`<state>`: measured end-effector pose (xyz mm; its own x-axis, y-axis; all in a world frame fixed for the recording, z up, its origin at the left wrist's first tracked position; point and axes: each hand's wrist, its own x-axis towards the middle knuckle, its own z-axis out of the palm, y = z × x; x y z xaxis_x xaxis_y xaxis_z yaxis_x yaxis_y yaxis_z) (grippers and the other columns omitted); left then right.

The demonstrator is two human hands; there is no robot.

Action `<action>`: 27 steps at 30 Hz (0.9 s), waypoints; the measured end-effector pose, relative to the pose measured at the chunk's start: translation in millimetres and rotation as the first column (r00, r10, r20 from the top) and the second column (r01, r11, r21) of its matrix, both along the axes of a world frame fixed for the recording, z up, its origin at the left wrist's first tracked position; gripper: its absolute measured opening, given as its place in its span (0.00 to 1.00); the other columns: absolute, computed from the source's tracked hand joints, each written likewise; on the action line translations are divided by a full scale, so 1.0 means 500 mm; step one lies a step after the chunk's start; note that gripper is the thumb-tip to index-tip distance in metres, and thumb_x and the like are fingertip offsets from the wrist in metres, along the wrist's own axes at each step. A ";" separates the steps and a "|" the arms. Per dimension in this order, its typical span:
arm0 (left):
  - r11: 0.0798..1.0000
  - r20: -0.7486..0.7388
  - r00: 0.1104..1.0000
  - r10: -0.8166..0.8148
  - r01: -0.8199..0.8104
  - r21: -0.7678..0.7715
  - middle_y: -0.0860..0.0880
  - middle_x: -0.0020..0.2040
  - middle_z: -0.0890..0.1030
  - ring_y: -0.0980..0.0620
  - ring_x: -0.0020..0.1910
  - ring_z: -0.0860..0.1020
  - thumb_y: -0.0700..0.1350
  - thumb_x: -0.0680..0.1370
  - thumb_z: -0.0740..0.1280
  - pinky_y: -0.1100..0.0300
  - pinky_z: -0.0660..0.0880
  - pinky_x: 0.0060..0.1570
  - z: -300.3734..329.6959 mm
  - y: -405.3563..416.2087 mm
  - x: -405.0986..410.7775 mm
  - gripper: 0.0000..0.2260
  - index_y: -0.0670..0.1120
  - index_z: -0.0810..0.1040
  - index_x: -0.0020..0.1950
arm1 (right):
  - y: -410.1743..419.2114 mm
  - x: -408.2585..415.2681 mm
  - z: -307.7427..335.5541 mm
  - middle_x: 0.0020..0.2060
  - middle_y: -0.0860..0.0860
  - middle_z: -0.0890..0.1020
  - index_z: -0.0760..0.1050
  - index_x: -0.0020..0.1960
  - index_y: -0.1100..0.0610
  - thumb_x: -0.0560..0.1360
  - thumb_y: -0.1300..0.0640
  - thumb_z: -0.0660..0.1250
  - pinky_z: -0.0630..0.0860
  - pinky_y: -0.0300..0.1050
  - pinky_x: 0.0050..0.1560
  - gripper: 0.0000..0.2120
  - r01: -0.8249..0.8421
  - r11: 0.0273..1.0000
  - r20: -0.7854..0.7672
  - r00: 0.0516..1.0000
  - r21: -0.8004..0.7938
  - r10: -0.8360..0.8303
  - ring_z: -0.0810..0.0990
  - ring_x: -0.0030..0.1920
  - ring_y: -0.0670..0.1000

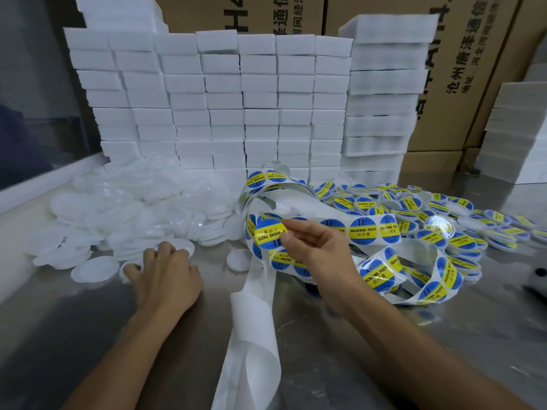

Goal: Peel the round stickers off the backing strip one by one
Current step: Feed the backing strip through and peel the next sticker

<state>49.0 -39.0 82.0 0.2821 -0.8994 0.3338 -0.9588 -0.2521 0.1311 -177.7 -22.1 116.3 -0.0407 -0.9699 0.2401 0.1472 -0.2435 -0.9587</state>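
A white backing strip loops over the steel table, carrying round blue-and-yellow "SOLDERING PASTE" stickers. Its bare end trails toward me. My right hand pinches one round sticker between thumb and fingertips, lifted in front of the strip. My left hand lies on the table at the edge of a heap of white round lids, fingers curled over one white lid; whether it grips the lid I cannot tell.
Labelled lids are piled at the right on the steel table. Stacked white foam blocks form a wall behind, with cardboard boxes beyond. A dark object sits at the right edge.
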 end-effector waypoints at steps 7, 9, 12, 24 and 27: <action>0.998 0.000 0.999 0.047 -0.047 0.043 0.46 0.69 0.66 0.46 0.68 0.61 0.55 0.79 0.57 0.45 0.60 0.62 -0.008 -0.008 0.012 0.18 0.53 0.73 0.67 | -0.010 -0.007 0.000 0.38 0.46 0.86 0.82 0.45 0.54 0.75 0.61 0.72 0.78 0.33 0.37 0.03 0.052 0.999 -0.018 0.999 0.011 -0.052 0.84 0.40 0.42; 0.999 -0.001 0.999 0.040 -0.040 0.034 0.46 0.71 0.66 0.47 0.71 0.59 0.55 0.79 0.58 0.44 0.55 0.65 -0.012 -0.010 0.013 0.17 0.53 0.73 0.66 | -0.011 -0.009 0.000 0.39 0.46 0.86 0.82 0.45 0.54 0.75 0.61 0.72 0.78 0.33 0.38 0.03 0.070 0.997 -0.036 0.997 0.012 -0.069 0.84 0.41 0.42; 0.998 -0.054 0.998 -0.039 0.037 -0.041 0.52 0.58 0.75 0.49 0.67 0.67 0.56 0.78 0.62 0.42 0.51 0.64 -0.018 -0.014 0.009 0.12 0.52 0.74 0.57 | -0.011 -0.013 0.001 0.39 0.44 0.86 0.83 0.45 0.54 0.74 0.60 0.73 0.77 0.32 0.38 0.02 0.079 0.997 -0.071 0.994 0.015 -0.078 0.84 0.42 0.41; 0.871 -0.051 0.958 -0.281 0.233 -0.433 0.53 0.43 0.80 0.47 0.49 0.78 0.58 0.67 0.75 0.48 0.57 0.57 0.000 -0.001 -0.029 0.18 0.50 0.76 0.49 | -0.002 -0.015 0.009 0.33 0.42 0.84 0.82 0.40 0.52 0.73 0.62 0.74 0.74 0.29 0.33 0.06 0.085 0.996 -0.074 0.994 -0.023 -0.086 0.81 0.33 0.38; 0.706 0.058 0.926 -0.373 0.323 -0.629 0.52 0.43 0.82 0.47 0.45 0.79 0.57 0.67 0.73 0.48 0.60 0.55 0.012 0.011 -0.049 0.18 0.47 0.78 0.48 | 0.000 -0.014 0.009 0.37 0.40 0.84 0.82 0.41 0.48 0.73 0.59 0.74 0.76 0.33 0.35 0.06 0.092 0.995 -0.099 0.990 -0.044 -0.096 0.83 0.38 0.38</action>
<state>24.7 -33.4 87.9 0.0352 -0.5398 0.8411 -0.9441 0.2581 0.2051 -184.6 -22.3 121.0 -0.1053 -0.9525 0.2856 0.0250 -0.2896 -0.9568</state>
